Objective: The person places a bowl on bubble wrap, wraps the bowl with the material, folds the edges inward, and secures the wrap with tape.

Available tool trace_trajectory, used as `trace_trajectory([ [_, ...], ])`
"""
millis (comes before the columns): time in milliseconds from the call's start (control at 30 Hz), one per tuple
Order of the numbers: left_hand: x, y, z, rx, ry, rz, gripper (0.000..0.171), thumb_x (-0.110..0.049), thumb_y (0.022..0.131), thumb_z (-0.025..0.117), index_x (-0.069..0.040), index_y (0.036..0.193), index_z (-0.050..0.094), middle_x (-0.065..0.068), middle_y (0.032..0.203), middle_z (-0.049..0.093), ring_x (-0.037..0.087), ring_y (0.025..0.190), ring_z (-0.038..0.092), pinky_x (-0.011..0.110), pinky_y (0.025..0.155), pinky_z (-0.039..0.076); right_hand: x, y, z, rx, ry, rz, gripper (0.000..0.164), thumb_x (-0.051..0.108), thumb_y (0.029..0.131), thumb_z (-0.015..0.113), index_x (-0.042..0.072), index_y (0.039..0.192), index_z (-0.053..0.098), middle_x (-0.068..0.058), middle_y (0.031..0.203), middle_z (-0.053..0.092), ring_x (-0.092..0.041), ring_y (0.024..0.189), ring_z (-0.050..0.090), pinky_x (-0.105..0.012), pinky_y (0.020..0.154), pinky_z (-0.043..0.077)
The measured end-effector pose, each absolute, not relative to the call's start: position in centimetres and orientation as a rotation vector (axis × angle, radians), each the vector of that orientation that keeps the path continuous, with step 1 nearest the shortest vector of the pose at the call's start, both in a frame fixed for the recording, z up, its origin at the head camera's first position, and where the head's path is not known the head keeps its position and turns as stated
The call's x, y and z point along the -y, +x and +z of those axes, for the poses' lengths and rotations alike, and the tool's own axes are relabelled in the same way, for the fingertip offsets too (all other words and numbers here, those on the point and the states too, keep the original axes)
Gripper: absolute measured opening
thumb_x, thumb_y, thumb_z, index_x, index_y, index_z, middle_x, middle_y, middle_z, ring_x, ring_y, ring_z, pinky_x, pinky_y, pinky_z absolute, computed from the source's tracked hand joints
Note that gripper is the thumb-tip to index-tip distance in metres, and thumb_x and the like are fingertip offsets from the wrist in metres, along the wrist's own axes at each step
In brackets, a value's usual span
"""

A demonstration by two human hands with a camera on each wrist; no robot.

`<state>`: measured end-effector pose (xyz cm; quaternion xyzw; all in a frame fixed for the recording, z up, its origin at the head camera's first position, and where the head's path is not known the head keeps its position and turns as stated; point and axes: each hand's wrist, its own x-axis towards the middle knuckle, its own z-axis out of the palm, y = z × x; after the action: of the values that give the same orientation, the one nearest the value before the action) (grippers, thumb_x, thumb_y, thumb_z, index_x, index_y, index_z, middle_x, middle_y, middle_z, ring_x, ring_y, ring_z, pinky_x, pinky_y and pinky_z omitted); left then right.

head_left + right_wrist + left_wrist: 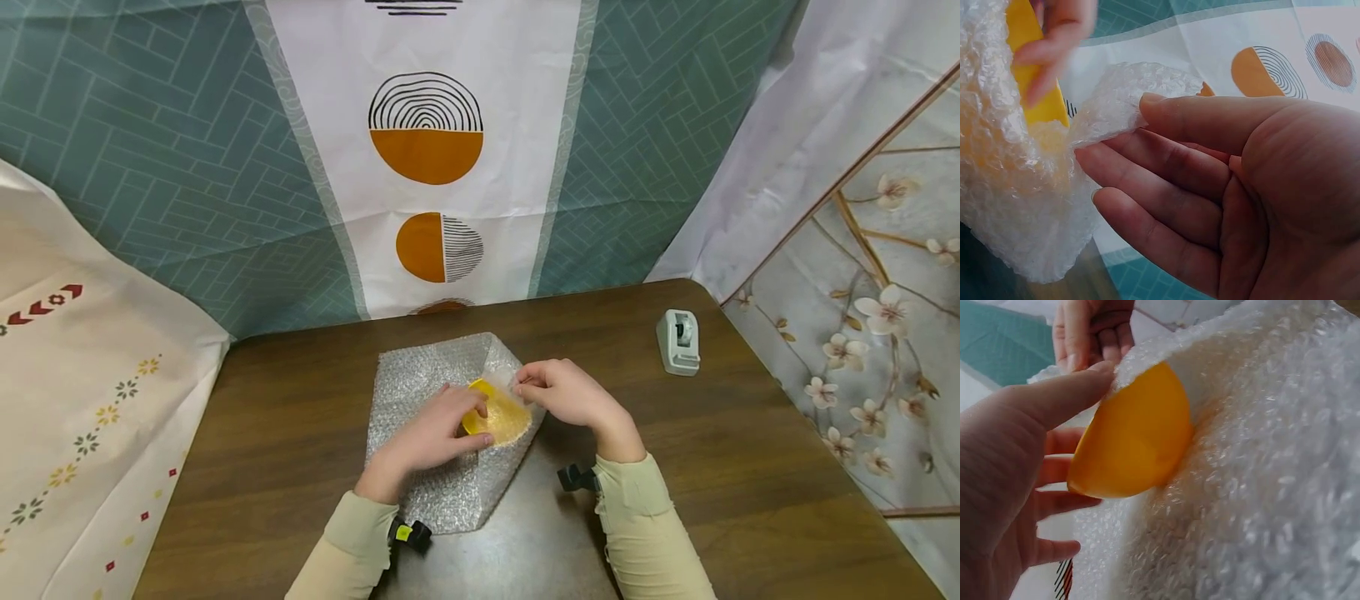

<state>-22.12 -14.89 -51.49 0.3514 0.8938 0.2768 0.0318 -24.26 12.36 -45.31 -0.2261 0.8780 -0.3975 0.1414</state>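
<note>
A smooth yellow bowl (507, 419) lies on a sheet of bubble wrap (442, 358), with a fold of the wrap over part of it. The left hand (442, 425) is at the bowl's uncovered side, its fingers spread and slightly bent. In the left wrist view, its thumb is by the upper rim of the bowl (1138, 440) and the fingers reach behind it; the bowl hides some fingertips. The right hand (566, 390) pinches a corner of the bubble wrap (1119, 103) between thumb and fingers, holding it up beside the bowl.
A pale tape dispenser (679, 342) stands at the back right of the brown wooden table (300, 400). Patterned cloths hang behind the table and along both sides. Each wrist wears a small black camera strap.
</note>
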Motion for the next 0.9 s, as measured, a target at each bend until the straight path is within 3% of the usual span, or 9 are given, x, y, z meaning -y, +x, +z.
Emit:
trace_trajectory([
  [100, 15.1, -22.3, -51.3, -2.827, 1.032, 0.893, 0.05, -0.051, 0.093, 0.083, -0.013, 0.117, 0.061, 0.009, 0.148, 0.055, 0.029, 0.125, 0.06, 0.049, 0.107, 0.049, -12.2, -24.2, -45.2, -2.543, -0.647, -1.136, 0.016, 0.018, 0.106, 0.067, 0.01, 0.114, 0.079, 0.003, 0.1, 0.079, -0.012, 0.089, 0.069, -0.038, 0.082, 0.058],
  [267, 15.3, -22.4, -51.3, -2.874, 0.92, 0.968, 0.076, -0.049, 0.082, 0.093, -0.008, 0.131, 0.052, 0.017, 0.157, 0.038, 0.035, 0.123, 0.06, 0.049, 0.102, 0.054, -11.9, -24.1, -45.3, -2.559, -0.651, -1.125, 0.017, 0.016, 0.105, 0.068, 0.01, 0.117, 0.079, 0.003, 0.1, 0.079, -0.011, 0.089, 0.07, -0.038, 0.081, 0.058],
  [400, 15.4, -22.4, -51.5, -2.867, 0.846, 0.996, 0.097, -0.052, 0.079, 0.094, -0.005, 0.147, 0.043, 0.02, 0.165, 0.029, 0.041, 0.132, 0.057, 0.055, 0.107, 0.051, -11.4, -23.9, -45.4, -2.576, -0.684, -1.109, 0.018, 0.016, 0.103, 0.071, 0.01, 0.117, 0.081, 0.003, 0.101, 0.079, -0.01, 0.085, 0.068, -0.035, 0.079, 0.058],
  [533, 15.4, -22.5, -51.7, -2.869, 0.805, 0.998, 0.115, -0.056, 0.078, 0.094, -0.009, 0.161, 0.03, 0.017, 0.174, 0.017, 0.044, 0.146, 0.046, 0.061, 0.114, 0.044, -10.9, -23.8, -45.4, -2.609, -0.742, -1.04, 0.014, 0.018, 0.1, 0.077, 0.012, 0.111, 0.085, 0.007, 0.1, 0.079, -0.008, 0.082, 0.066, -0.03, 0.076, 0.057],
  [700, 15.5, -22.6, -51.8, -2.855, 0.789, 0.987, 0.122, -0.055, 0.078, 0.094, -0.013, 0.167, 0.021, 0.015, 0.178, 0.005, 0.043, 0.156, 0.031, 0.064, 0.118, 0.037, -10.0, -23.4, -45.4, -2.659, -0.853, -0.909, 0.011, 0.019, 0.097, 0.081, 0.015, 0.106, 0.087, 0.009, 0.096, 0.08, -0.004, 0.079, 0.066, -0.026, 0.071, 0.055],
  [900, 15.6, -22.6, -52.0, -2.843, 0.771, 0.974, 0.125, -0.059, 0.078, 0.092, -0.013, 0.168, 0.019, 0.015, 0.178, 0.003, 0.043, 0.158, 0.026, 0.066, 0.119, 0.035, -8.9, -23.0, -45.8, -2.73, -0.886, -0.768, 0.009, 0.02, 0.095, 0.084, 0.02, 0.103, 0.089, 0.011, 0.093, 0.08, -0.003, 0.077, 0.067, -0.026, 0.069, 0.053],
])
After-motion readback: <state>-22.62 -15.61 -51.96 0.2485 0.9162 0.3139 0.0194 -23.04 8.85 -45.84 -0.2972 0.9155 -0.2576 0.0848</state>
